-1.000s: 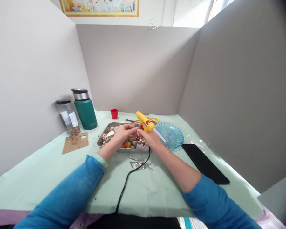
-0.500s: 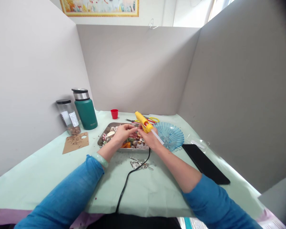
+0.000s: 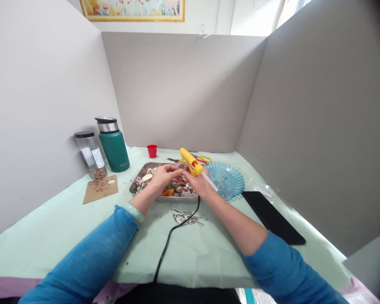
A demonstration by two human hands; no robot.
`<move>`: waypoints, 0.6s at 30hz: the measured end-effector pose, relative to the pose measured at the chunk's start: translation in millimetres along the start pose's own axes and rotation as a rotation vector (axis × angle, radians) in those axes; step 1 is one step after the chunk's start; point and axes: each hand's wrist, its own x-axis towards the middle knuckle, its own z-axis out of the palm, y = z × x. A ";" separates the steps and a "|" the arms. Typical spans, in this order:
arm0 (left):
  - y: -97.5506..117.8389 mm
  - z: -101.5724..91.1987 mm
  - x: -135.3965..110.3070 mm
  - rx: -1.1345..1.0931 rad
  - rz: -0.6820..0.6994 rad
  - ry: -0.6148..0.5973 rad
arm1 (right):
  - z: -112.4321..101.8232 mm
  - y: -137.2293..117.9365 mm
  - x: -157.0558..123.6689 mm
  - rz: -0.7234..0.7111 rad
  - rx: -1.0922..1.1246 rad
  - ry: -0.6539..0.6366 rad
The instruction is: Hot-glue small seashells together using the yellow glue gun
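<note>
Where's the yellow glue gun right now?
In the head view it is just right of centre: the yellow glue gun is in the right hand, over the metal tray's right part and left of the blue dish.

Glue gun [image 3: 187, 158]: yellow, some red; cord [image 3: 168, 244]: black; glue stick [image 3: 210, 180]: whitish. Shells [image 3: 179, 191]: mottled white and brown. Tray [image 3: 177, 199]: silver. Plate [image 3: 233, 180]: translucent blue, radially ribbed. Insulated bottle [image 3: 114, 152]: green, silver collar [image 3: 109, 126]. Cup [image 3: 152, 151]: red. Tablecloth [image 3: 66, 236]: pale mint. Sleeves [image 3: 91, 253]: plain blue. Bangle [image 3: 133, 212]: pale green.
</note>
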 end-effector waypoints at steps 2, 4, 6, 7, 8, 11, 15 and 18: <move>0.0 -0.3 -0.1 0.012 0.004 -0.001 | -0.6 -1.4 -0.5 0.012 -0.023 -0.004; 0.6 -0.3 -0.7 0.019 0.008 -0.006 | -1.2 -4.5 -1.1 0.007 -0.042 0.010; 1.5 0.2 -1.6 0.018 0.006 -0.013 | -1.2 -8.0 -1.6 0.012 -0.043 0.023; 2.0 0.5 -2.0 0.015 0.004 -0.015 | -1.0 -9.5 -1.7 0.023 -0.034 0.022; 2.4 0.7 -2.3 0.011 0.001 -0.018 | -0.6 -10.8 -1.8 0.039 -0.019 0.020; 2.1 0.8 -1.9 -0.022 -0.003 -0.026 | 0.4 -12.8 -1.5 0.076 0.041 0.030; -1.1 -1.0 0.8 -0.080 0.001 -0.028 | -1.4 -12.9 -0.9 0.112 0.078 0.073; -1.9 -1.8 1.8 -0.124 -0.003 -0.026 | -3.6 -11.7 -0.4 0.121 0.078 0.076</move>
